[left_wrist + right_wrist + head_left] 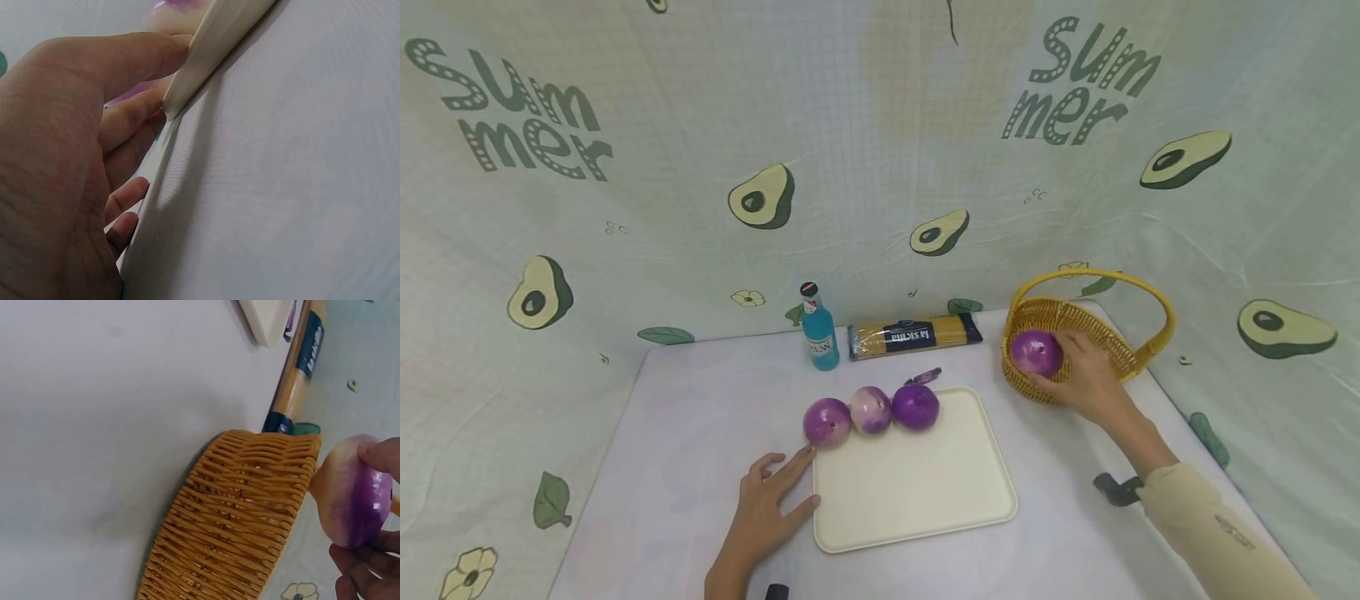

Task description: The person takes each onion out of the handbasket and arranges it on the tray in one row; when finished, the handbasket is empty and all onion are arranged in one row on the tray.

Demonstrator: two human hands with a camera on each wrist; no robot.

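My right hand (1086, 375) holds a purple-and-white turnip (353, 494) at the mouth of a yellow wicker basket (225, 512). In the right wrist view the thumb lies on one side of the turnip and fingers on the other. A cream tray (917, 492) lies on the table. My left hand (767, 504) rests at its left edge, thumb and fingertips touching the rim in the left wrist view. Along the tray's far edge sit three more turnips: a purple one (827, 422) at left, a paler one (871, 410) and a dark purple one (916, 407).
Behind the tray stands a blue bottle (822, 333), with a pack of spaghetti (915, 335) lying to its right. A small purple object (923, 377) lies between pack and tray. A printed cloth (850, 125) hangs behind the table. The basket's handle (1093, 273) arches upright.
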